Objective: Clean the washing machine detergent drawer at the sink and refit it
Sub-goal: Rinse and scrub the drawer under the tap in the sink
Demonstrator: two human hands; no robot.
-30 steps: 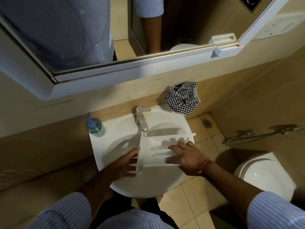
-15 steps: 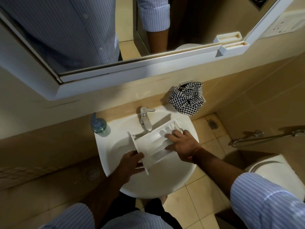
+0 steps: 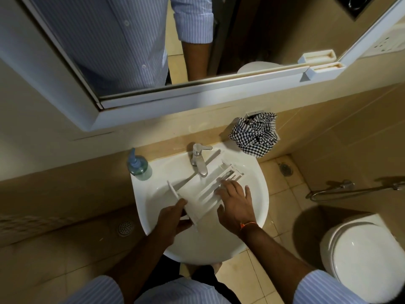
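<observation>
Beige tiled walls frame the round white ceramic sink, where your left hand grips the white plastic ribbed detergent drawer by its front panel. Keep that grip firm and tilt the drawer under the chrome tap while your right hand, fingers flat and holding nothing, rubs along the ribs.

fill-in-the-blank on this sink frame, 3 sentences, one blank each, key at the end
1. The left hand grips the detergent drawer at its ____ panel end.
2. The right hand rests with fingers spread on the drawer, over the ____.
3. The checked cloth hangs to the ____ of the tap.

Missing words: front; sink; right
</observation>
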